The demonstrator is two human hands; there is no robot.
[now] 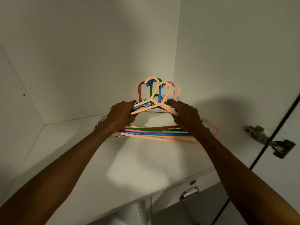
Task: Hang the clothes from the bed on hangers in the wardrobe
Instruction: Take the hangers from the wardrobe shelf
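Note:
A bundle of several plastic hangers (155,133) in peach, blue, green, red and pink, plus a thin wire one, is held just above the white wardrobe shelf (133,159). Their hooks (156,90) point toward the back corner. My left hand (121,114) grips the left shoulders of the bundle. My right hand (186,115) grips the right shoulders, fingers curled round the peach hanger. No clothes and no bed are in view.
White wardrobe walls close in at the left, back and right. A metal door hinge (269,141) sits on the right side by the open door's dark edge. Below the shelf's front edge is a drawer with a metal handle (190,193).

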